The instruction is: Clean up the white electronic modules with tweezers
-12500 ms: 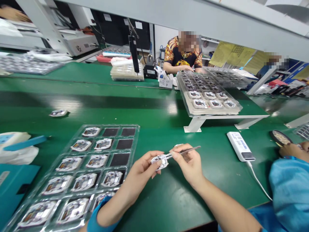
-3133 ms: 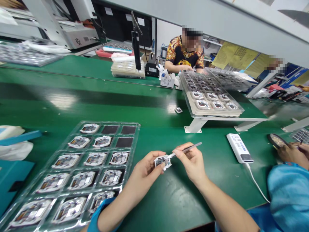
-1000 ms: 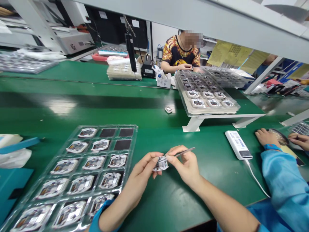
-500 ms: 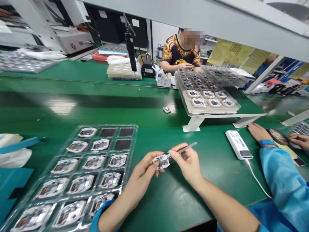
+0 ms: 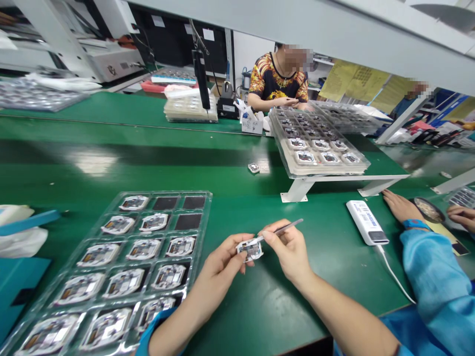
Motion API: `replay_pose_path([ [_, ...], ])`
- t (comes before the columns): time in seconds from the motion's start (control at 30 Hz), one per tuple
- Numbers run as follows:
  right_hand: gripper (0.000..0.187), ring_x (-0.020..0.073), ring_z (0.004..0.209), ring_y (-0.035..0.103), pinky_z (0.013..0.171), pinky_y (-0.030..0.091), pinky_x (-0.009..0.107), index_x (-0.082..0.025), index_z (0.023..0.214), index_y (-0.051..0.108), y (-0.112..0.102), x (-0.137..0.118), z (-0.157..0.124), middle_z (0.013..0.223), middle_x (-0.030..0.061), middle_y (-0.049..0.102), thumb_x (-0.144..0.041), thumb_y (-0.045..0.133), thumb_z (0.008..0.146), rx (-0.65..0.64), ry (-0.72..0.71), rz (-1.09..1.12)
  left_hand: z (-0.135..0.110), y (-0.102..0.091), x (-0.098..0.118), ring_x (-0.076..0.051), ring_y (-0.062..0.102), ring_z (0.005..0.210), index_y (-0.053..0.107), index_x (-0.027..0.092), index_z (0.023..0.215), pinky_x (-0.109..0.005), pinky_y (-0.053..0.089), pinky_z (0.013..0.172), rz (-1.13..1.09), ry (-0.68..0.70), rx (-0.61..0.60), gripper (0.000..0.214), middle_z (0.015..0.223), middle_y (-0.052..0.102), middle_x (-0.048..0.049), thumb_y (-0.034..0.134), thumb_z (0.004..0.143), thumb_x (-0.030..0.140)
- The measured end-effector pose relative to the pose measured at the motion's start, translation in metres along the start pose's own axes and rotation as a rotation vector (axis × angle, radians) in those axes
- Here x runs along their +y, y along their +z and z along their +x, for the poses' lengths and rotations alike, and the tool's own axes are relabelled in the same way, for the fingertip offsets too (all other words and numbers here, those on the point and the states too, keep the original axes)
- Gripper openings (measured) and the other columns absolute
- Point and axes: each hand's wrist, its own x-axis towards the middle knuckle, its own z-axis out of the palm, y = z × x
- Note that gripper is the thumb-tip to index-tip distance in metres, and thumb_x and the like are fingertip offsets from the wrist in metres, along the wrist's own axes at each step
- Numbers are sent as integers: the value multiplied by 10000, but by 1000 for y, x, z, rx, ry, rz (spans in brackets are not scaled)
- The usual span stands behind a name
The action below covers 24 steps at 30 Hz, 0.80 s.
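Observation:
Between the thumb and fingers of my left hand point(image 5: 222, 264) is a small white-rimmed electronic housing point(image 5: 253, 251), its inner parts facing up. My right hand point(image 5: 287, 249) grips metal tweezers point(image 5: 284, 229) like a pen, their tips over the upper edge of the housing. Whether the tips pinch anything is too small to tell. Left of my hands lies a clear plastic tray point(image 5: 206, 232) with similar housings point(image 5: 144, 249) in most of its pockets; a few pockets at its far right show only dark pads.
A single housing point(image 5: 254, 168) lies on the green surface ahead. Filled trays point(image 5: 322, 170) are stacked on a low white-legged stand point(image 5: 295, 192). A white corded device point(image 5: 365, 222) lies right, beside a co-worker's blue sleeve point(image 5: 430, 262). Another person point(image 5: 278, 81) sits opposite. An electric screwdriver point(image 5: 201, 79) hangs ahead.
The tweezer tips have shifted slightly on the held housing, and the housing has moved a little to the right. The lone housing ahead has slid slightly left.

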Motion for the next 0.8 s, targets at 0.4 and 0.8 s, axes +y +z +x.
replay_pose_path([
  [0.4,171,161,689,677,679,525,279,-217,754,683,-2,3,1,724,2,739,-333,808,749,-38,-10,55,1,-3,6,-166,573,660,661,160,1081,-280,459,611,51,0,-56,311,761,672,-21,631,822,330],
  [0.8,182,154,687,688,660,545,266,-216,768,684,-3,4,0,733,0,746,-345,812,756,-47,-34,72,-1,-4,9,-164,572,648,659,153,1080,-274,459,592,56,-23,-63,320,767,672,-23,617,813,324],
])
